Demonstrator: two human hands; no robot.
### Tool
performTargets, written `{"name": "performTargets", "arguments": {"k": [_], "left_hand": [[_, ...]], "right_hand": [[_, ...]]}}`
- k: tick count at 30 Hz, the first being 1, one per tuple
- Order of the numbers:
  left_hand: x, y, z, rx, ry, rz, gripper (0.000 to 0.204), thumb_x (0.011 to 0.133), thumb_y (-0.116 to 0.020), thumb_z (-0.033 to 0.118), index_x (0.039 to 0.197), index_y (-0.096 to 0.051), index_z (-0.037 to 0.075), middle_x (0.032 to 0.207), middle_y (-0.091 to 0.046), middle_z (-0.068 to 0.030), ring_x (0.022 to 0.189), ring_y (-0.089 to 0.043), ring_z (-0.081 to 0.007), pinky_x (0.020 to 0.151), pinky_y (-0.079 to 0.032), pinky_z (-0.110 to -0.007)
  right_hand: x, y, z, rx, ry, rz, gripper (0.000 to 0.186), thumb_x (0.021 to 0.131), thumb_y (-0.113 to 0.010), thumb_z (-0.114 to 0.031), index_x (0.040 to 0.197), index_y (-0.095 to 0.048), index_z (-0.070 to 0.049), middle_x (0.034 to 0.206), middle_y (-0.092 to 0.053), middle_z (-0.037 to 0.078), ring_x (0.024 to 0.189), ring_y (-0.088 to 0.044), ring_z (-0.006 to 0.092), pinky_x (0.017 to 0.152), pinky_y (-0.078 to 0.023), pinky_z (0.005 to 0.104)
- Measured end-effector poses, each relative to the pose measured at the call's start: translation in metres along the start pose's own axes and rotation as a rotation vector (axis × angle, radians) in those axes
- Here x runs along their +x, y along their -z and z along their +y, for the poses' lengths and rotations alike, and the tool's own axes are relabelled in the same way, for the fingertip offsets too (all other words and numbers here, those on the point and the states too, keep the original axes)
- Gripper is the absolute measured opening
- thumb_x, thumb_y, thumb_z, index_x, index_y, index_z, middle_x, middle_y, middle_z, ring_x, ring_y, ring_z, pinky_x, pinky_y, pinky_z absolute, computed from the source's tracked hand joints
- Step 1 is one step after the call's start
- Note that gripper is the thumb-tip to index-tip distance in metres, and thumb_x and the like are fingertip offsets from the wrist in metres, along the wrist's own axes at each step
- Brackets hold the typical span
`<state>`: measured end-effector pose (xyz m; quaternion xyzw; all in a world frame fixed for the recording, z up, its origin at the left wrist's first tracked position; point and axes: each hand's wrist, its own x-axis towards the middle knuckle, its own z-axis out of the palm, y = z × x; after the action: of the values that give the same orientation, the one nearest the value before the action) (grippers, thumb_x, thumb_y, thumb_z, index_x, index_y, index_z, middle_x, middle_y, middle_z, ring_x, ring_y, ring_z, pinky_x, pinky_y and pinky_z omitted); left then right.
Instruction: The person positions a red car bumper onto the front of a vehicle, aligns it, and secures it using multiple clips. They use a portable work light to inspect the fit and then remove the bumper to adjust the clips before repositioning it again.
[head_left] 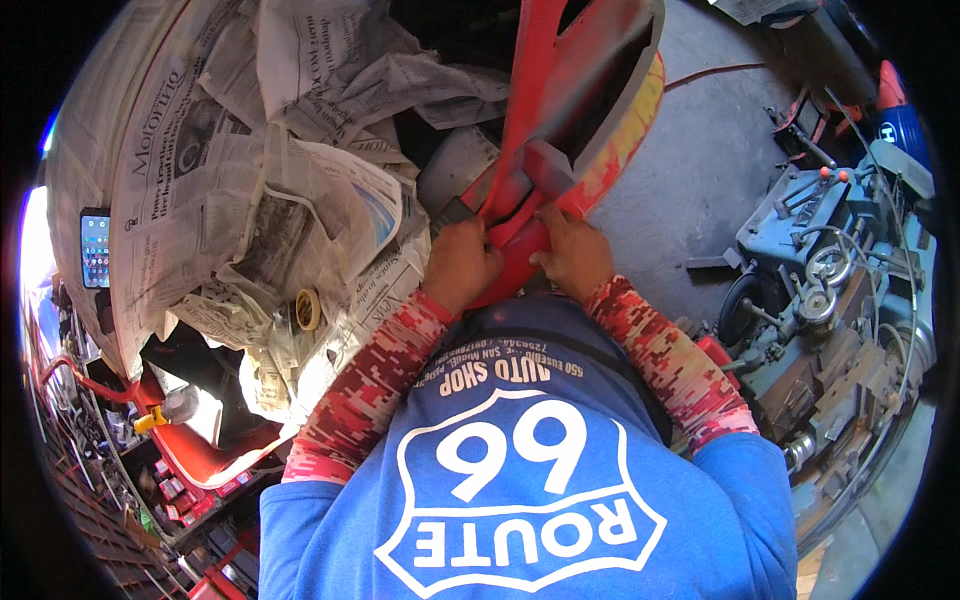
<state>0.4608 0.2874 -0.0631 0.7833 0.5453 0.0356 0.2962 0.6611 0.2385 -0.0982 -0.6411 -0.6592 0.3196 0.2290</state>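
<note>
A long red panel (532, 90) with grey patches, a dark hollow channel and a yellowed right edge rises away from my body. My left hand (462, 260) has its fingers closed on the panel's lower left part, beside a small dark piece (456, 210) that is partly hidden and too unclear to name. My right hand (573, 252) grips the lower right part of the same panel, with its fingers bent over the red surface. Both forearms come up from below in patterned red sleeves.
Newspaper sheets (335, 200) cover a large form at left, with a phone (96, 247) and a tape roll (308, 309) on them. Grey machinery (800, 230) with handwheels and metal blocks stands at right on the concrete floor (700, 140). A red hose (712, 72) crosses the floor.
</note>
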Motion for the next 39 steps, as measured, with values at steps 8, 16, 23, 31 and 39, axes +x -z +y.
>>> {"name": "performTargets", "arguments": {"k": [8, 16, 23, 31, 39], "left_hand": [[-0.014, 0.012, -0.006, -0.289, 0.020, 0.069, 0.015, 0.086, -0.070, 0.009, 0.094, -0.064, -0.002, 0.082, -0.069, -0.0168, 0.075, -0.071, -0.0289, 0.069, -0.056, -0.037], [-0.044, 0.072, 0.011, -1.362, 0.130, 0.009, 0.015, 0.096, -0.064, 0.002, 0.109, -0.057, 0.002, 0.096, -0.067, -0.0072, 0.080, -0.067, -0.0141, 0.071, -0.056, -0.027], [-0.051, 0.080, 0.024, -1.312, -0.045, 0.164, 0.016, 0.092, -0.068, -0.001, 0.102, -0.057, 0.003, 0.094, -0.062, -0.0032, 0.082, -0.062, -0.0085, 0.075, -0.053, -0.024], [-0.056, 0.079, 0.031, -0.960, -0.133, 0.332, 0.014, 0.088, -0.071, 0.002, 0.092, -0.057, 0.001, 0.086, -0.061, -0.0025, 0.077, -0.059, -0.0057, 0.065, -0.050, -0.023], [-0.051, 0.093, 0.035, -0.798, -0.171, 0.322, 0.017, 0.088, -0.072, 0.006, 0.094, -0.058, 0.000, 0.082, -0.062, -0.0044, 0.076, -0.059, -0.0059, 0.063, -0.049, -0.026]], "right_hand": [[0.000, 0.008, -0.008, 0.188, -0.024, -0.171, 0.044, 0.080, -0.080, -0.019, 0.118, -0.064, -0.005, 0.107, -0.072, 0.020, 0.092, -0.072, 0.0367, 0.078, -0.057, 0.0454], [-0.003, 0.036, -0.077, 0.963, 0.001, -0.102, 0.020, 0.095, -0.071, -0.008, 0.113, -0.069, 0.001, 0.097, -0.073, 0.005, 0.085, -0.067, 0.0098, 0.075, -0.054, 0.0252], [0.006, 0.047, -0.109, 1.125, -0.015, -0.064, 0.014, 0.096, -0.070, -0.004, 0.109, -0.068, 0.002, 0.099, -0.072, 0.004, 0.086, -0.068, 0.0088, 0.075, -0.055, 0.0235], [0.004, 0.043, -0.105, 0.772, 0.154, 0.084, 0.011, 0.092, -0.072, -0.001, 0.103, -0.069, 0.001, 0.097, -0.072, 0.006, 0.085, -0.069, 0.0118, 0.075, -0.056, 0.0268], [0.013, 0.050, -0.109, 0.903, 0.065, 0.013, 0.013, 0.092, -0.071, 0.000, 0.105, -0.068, 0.001, 0.101, -0.072, 0.007, 0.089, -0.069, 0.0131, 0.082, -0.056, 0.0280]]}}
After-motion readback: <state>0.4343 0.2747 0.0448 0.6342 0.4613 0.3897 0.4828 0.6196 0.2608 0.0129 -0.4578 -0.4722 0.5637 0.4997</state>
